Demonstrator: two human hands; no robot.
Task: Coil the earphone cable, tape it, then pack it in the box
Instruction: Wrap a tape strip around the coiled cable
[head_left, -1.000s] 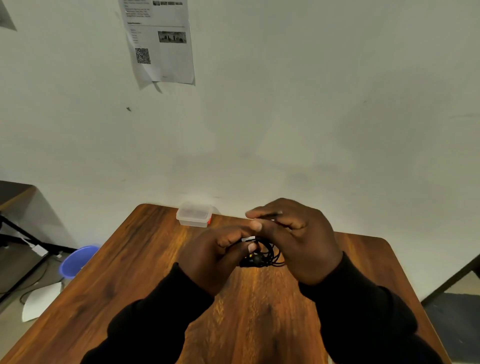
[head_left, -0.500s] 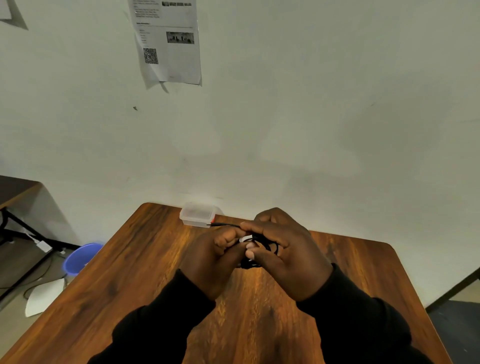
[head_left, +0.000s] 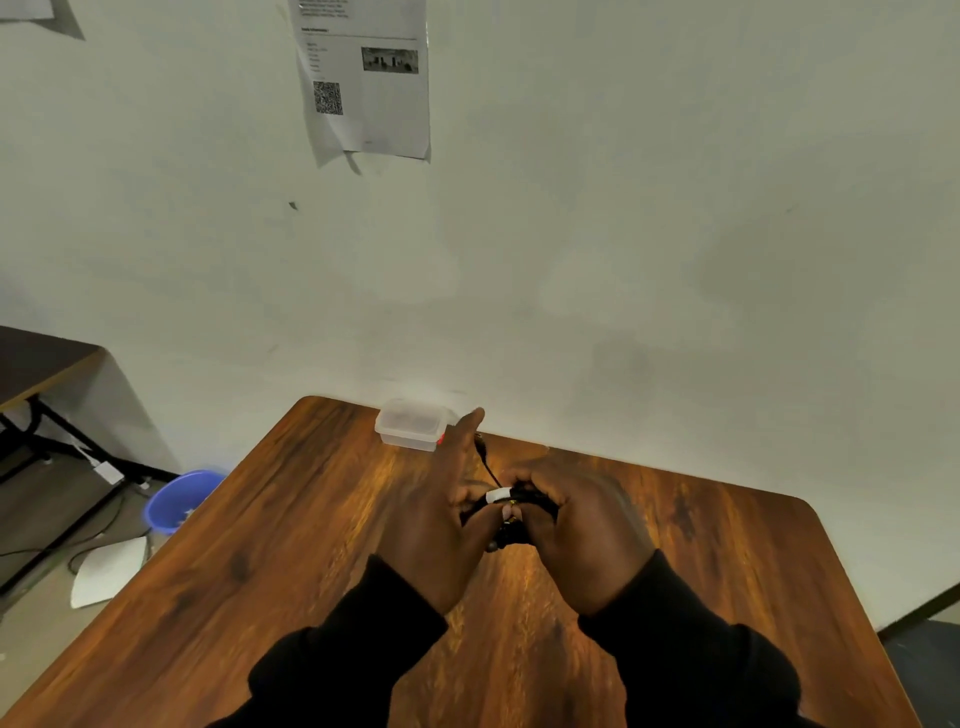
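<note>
Head view: both hands over desk middle.
Right hand: fingers clamped on coiled black earphone cable.
Left hand: thumb presses white tape band; forefinger straight.
Tip: keep coil squeezed, smooth tape fully round.

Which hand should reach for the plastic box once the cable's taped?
Probably the left hand: its fingers are nearest the box, while the right hand grips the coiled cable.
</note>
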